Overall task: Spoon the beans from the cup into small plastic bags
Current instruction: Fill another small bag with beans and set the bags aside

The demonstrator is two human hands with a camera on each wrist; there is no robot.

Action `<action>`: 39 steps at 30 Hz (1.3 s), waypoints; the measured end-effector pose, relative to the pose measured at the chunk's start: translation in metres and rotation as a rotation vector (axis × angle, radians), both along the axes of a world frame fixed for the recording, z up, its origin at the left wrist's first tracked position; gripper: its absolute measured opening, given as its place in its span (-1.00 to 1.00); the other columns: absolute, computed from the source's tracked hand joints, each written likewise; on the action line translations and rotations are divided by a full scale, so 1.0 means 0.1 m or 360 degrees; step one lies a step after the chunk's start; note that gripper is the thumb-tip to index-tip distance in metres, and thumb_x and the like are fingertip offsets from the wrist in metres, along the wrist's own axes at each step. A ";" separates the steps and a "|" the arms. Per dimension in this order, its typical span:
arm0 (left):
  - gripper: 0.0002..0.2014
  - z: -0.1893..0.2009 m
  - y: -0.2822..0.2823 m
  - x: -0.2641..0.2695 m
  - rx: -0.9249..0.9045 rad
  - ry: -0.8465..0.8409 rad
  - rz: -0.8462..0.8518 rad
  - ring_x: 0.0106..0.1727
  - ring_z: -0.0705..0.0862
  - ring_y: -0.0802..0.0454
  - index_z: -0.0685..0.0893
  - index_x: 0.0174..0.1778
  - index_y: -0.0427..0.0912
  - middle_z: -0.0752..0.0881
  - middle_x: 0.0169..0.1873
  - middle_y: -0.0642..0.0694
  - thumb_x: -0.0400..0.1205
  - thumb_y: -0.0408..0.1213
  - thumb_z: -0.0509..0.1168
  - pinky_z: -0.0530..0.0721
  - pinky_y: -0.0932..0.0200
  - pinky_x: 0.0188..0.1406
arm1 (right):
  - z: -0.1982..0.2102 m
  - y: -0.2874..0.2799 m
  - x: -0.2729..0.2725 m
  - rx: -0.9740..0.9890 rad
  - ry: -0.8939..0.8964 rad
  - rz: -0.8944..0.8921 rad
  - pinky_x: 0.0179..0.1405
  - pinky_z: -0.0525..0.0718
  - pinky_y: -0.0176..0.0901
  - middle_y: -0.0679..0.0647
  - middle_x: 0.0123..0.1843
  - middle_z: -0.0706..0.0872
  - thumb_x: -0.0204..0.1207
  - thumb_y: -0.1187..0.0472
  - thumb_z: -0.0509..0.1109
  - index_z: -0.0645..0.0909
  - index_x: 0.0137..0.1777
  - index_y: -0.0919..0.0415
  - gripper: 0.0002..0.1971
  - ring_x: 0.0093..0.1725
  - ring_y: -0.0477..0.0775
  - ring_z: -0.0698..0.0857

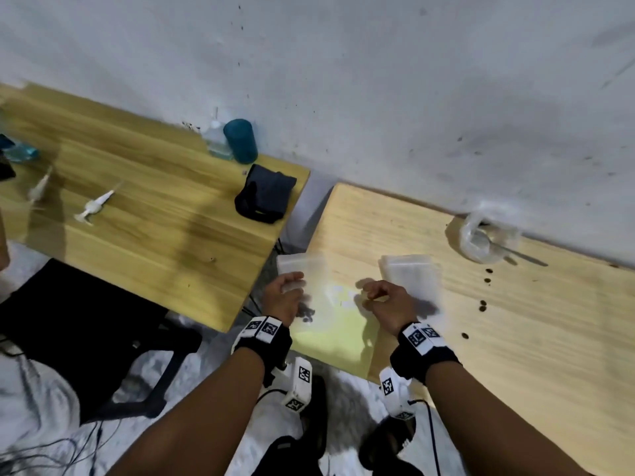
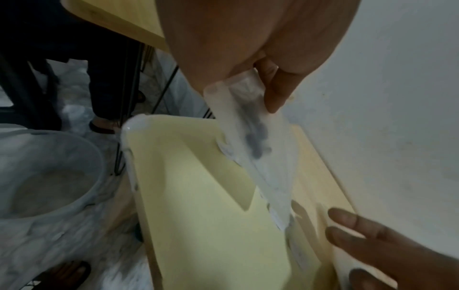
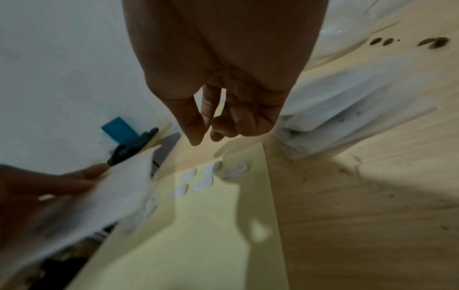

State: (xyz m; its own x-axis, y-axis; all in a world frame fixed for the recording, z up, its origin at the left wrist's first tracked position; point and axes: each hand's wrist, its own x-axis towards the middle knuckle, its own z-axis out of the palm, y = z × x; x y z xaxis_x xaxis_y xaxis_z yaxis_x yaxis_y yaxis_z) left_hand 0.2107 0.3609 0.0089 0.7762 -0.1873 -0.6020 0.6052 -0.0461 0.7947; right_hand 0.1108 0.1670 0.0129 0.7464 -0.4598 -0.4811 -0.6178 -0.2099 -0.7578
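My left hand (image 1: 292, 283) pinches the top of a small clear plastic bag (image 1: 302, 273) above the near left corner of the light wooden table (image 1: 536, 338). Dark beans (image 2: 257, 141) lie inside the bag (image 2: 250, 121), which hangs from my thumb and fingers (image 2: 275, 92). My right hand (image 1: 372, 293) hovers just right of it, fingers loosely curled and holding nothing (image 3: 206, 137). A stack of empty bags (image 1: 410, 276) lies beyond that hand. The clear cup (image 1: 481, 238) stands at the wall with a metal spoon (image 1: 515, 254) in it.
A pale yellow sheet (image 1: 330, 331) with small white labels (image 3: 206, 178) lies under both hands. Loose beans (image 1: 482, 305) dot the table to the right. Across a gap, the left table holds a teal cup (image 1: 240, 140) and dark pouch (image 1: 264, 194). A pale bucket (image 2: 44, 172) stands on the floor.
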 end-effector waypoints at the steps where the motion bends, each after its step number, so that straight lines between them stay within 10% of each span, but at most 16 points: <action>1: -0.75 -0.02 0.06 0.05 0.0007 0.0006 0.0057 -0.60 0.68 0.05 0.58 0.06 -0.38 0.64 -0.12 -0.25 0.57 -0.74 0.21 0.64 0.22 -0.68 | -0.05 0.04 0.02 -0.0054 0.0021 0.0008 0.04 0.52 -0.27 -0.09 -0.15 0.70 0.47 0.29 0.53 0.70 -0.11 0.09 -0.90 0.01 0.02 0.67; 11: -0.73 -0.20 0.28 0.23 0.0098 -0.0021 -0.0025 -0.70 0.62 -0.05 0.62 0.10 -0.38 0.60 0.00 -0.44 0.57 -0.71 0.19 0.68 0.12 -0.69 | -0.28 0.28 0.33 -0.0433 0.0252 0.0188 0.09 0.52 -0.27 -0.13 -0.03 0.67 0.48 -0.05 0.47 0.67 0.14 -0.01 -0.72 0.03 -0.02 0.64; 22: -0.66 -0.35 0.33 0.27 0.0208 -0.0090 -0.0108 -0.29 0.69 -0.18 0.72 -0.11 -0.12 0.69 -0.03 -0.23 0.53 -0.68 0.24 0.71 0.10 -0.50 | -0.34 0.42 0.63 -0.0495 0.0399 0.0163 -0.20 0.62 -0.20 -0.10 -0.26 0.72 0.34 0.00 0.48 0.71 -0.28 -0.02 -0.90 -0.16 0.12 0.72; 30: -0.86 -0.13 0.10 0.31 0.0249 -0.0366 -0.0113 -0.24 0.68 0.19 0.74 -0.02 -0.32 0.72 -0.20 -0.08 0.53 -0.52 0.41 0.63 0.47 -0.35 | -0.10 0.33 0.70 0.0075 -0.0186 -0.0229 -0.22 0.57 -0.20 -0.06 -0.44 0.67 0.35 0.14 0.66 0.59 -0.57 0.02 -0.64 -0.38 -0.04 0.58; 34: -0.68 0.06 -0.15 0.28 0.0252 -0.0456 -0.0286 -0.26 0.67 0.16 0.73 -0.06 0.02 0.71 -0.03 0.01 0.48 -0.54 0.39 0.69 0.32 -0.38 | 0.18 0.26 0.67 0.0249 -0.0385 -0.0158 -0.32 0.50 -0.48 -0.13 -0.45 0.64 0.36 0.22 0.66 0.74 -0.34 0.19 -0.84 -0.44 -0.22 0.53; 39: -0.56 0.29 -0.47 0.21 0.0091 -0.0466 -0.0378 -0.14 0.65 0.23 0.72 0.10 -0.09 0.67 -0.05 0.03 0.45 -0.68 0.33 0.65 0.46 -0.29 | 0.35 0.03 0.58 -0.0027 -0.0319 -0.0015 -0.23 0.55 -0.27 -0.05 -0.36 0.70 0.38 0.09 0.63 0.78 -0.27 0.15 -0.84 -0.34 -0.09 0.60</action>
